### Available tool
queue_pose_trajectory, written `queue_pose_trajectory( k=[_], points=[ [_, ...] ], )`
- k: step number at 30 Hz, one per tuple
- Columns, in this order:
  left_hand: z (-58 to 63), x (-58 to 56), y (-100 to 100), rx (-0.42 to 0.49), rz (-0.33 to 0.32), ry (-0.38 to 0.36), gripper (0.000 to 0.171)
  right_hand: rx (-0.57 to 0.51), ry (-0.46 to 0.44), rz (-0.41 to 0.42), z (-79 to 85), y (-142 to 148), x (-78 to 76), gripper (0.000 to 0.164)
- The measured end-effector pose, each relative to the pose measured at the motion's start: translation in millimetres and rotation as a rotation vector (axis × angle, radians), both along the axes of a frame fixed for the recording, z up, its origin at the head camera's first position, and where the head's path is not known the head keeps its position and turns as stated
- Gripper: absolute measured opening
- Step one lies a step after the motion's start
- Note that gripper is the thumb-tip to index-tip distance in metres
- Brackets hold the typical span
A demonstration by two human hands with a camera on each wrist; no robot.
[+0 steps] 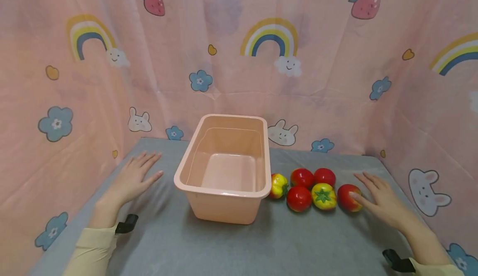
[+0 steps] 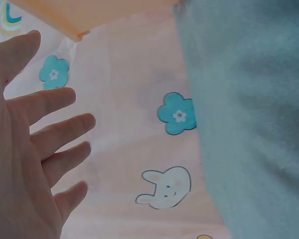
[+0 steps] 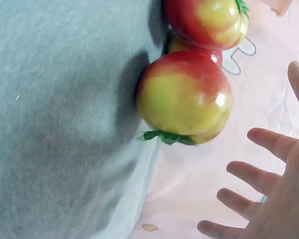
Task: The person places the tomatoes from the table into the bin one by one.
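Observation:
A pale peach plastic basin stands on the grey cloth-covered table, and its visible floor is bare. To its right sits a cluster of red and yellow tomato-like fruits with green leafy tops, among them a yellow-topped one and a red one. My right hand hovers with spread fingers beside the rightmost tomato-like fruit; the right wrist view shows a gap between them. Left of the basin, my left hand is held over the table, fingers extended, holding nothing.
A pink curtain printed with rainbows, flowers and rabbits surrounds the table at the back and sides. Another tomato-like fruit lies close against the basin's right side, partly hidden by its rim.

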State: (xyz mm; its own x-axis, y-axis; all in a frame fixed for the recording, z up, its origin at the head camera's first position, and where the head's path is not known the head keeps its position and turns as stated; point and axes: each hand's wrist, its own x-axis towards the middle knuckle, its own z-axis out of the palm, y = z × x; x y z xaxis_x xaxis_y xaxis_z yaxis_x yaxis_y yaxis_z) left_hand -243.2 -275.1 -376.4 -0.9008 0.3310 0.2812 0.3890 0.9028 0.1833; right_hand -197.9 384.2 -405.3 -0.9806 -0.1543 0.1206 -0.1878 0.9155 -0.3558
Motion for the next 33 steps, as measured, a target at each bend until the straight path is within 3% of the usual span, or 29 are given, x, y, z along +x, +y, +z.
queue_pose_trajectory(
  k=[13,23,33],
  points=[
    [22.2,16.0,7.8,0.091,-0.062,0.075,0.064,-0.04,0.015,-0.024,-9.9,11.2,2.1,0.079],
    [34.1,25.0,15.9,0.162,-0.136,0.127,0.059,-0.037,-0.028,-0.057,-17.7,17.9,1.9,0.083],
    [39.8,28.2,26.8,0.195,-0.185,0.051,0.064,-0.047,-0.026,-0.058,-24.0,22.7,4.4,0.083]
  ],
)
